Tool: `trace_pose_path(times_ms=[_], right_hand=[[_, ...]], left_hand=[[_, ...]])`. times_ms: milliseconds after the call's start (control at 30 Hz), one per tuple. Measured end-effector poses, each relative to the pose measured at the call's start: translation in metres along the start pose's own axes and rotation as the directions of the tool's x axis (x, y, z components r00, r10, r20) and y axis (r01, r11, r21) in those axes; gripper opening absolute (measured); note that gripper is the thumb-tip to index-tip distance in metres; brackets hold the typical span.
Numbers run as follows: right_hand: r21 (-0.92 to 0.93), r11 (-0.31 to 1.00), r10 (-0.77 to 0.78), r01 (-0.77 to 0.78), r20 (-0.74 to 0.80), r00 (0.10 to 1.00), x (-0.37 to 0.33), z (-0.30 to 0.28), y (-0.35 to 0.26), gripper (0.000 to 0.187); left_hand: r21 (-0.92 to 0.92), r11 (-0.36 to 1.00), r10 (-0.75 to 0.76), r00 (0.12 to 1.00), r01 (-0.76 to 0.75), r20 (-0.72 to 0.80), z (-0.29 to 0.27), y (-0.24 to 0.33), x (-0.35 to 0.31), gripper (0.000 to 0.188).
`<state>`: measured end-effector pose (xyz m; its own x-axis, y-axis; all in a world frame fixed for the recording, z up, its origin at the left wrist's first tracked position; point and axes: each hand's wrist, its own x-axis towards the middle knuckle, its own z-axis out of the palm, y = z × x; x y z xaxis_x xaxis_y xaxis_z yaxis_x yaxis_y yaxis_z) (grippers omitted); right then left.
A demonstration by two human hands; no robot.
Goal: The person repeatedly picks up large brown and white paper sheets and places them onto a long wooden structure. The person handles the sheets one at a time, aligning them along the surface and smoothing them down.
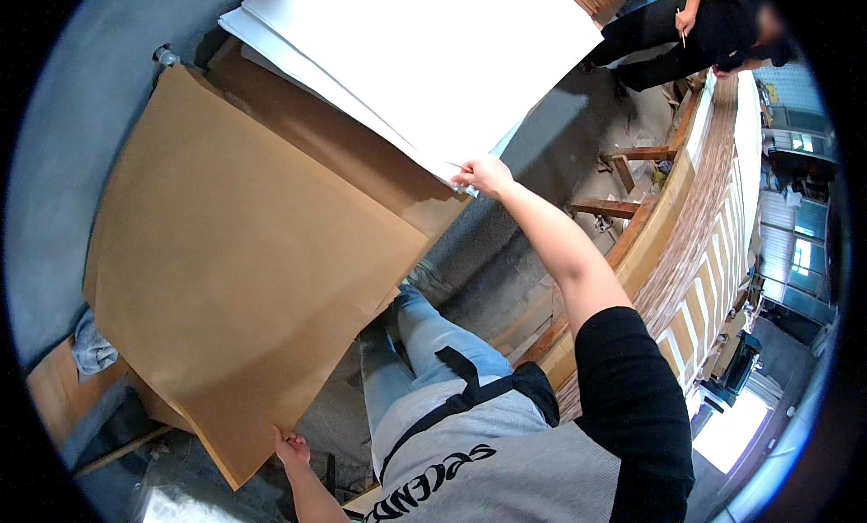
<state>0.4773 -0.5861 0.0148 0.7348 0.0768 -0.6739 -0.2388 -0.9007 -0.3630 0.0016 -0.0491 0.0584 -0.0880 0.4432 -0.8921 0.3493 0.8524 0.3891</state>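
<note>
A large brown paper sheet [253, 225], lying on more brown sheets, spreads out on my left. My left hand [291, 448] pinches its near edge, close to the lower corner. Beyond it, a stack of big white sheets [424, 62] rests over brown paper, its edges slightly fanned. At the stack's near corner is my right hand [485, 175], fingers closed together. A thin pale sliver pokes out from those fingertips; whether it is a stick or a sheet's edge I cannot tell.
Along the right runs a long bench [695, 225] with layered, striped strips, on a wooden frame [623, 207]. Another person [695, 35] in dark clothes stands at the far right, holding a thin stick. A grey cloth [93, 347] lies at the left; scraps litter the floor.
</note>
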Motion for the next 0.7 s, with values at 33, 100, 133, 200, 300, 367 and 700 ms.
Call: trace_pose_path(times_ms=[33, 100, 133, 200, 300, 367, 700], right_hand=[[-0.041, 0.998, 0.035, -0.038, -0.086, 0.996, 0.002, -0.005, -0.006, 0.033], [-0.115, 0.986, 0.091, -0.125, -0.259, 0.962, 0.01, -0.012, -0.016, 0.039], [-0.175, 0.984, -0.028, -0.029, -0.316, 0.948, 0.015, -0.014, -0.015, 0.039], [-0.284, 0.957, -0.055, -0.061, -0.383, 0.922, 0.029, -0.019, -0.021, 0.033], [-0.45, 0.892, -0.117, -0.051, -0.338, 0.934, 0.028, -0.022, -0.023, 0.027], [-0.57, 0.821, -0.196, 0.024, -0.242, 0.95, 0.019, -0.017, -0.017, 0.026], [-0.73, 0.68, -0.331, 0.07, -0.22, 0.918, 0.011, -0.079, 0.012, 0.029]], left_hand=[[0.009, 1.0, -0.014, 1.0, 0.014, -0.012, 0.001, 0.001, -0.002, 0.027], [0.027, 0.999, -0.042, 0.998, 0.043, -0.039, 0.004, 0.004, -0.007, 0.025], [0.026, 1.0, -0.016, 0.999, 0.017, -0.041, 0.006, 0.004, -0.008, 0.026], [0.027, 0.999, 0.037, 0.998, -0.036, -0.045, 0.01, 0.007, -0.011, 0.026], [0.035, 0.999, 0.028, 0.999, -0.027, -0.032, 0.015, 0.009, -0.021, 0.025], [0.059, 0.998, 0.022, 1.0, -0.022, 0.003, -0.003, 0.009, -0.004, 0.025], [0.03, 0.999, -0.01, 0.993, 0.014, -0.117, 0.007, 0.008, -0.008, 0.021]])
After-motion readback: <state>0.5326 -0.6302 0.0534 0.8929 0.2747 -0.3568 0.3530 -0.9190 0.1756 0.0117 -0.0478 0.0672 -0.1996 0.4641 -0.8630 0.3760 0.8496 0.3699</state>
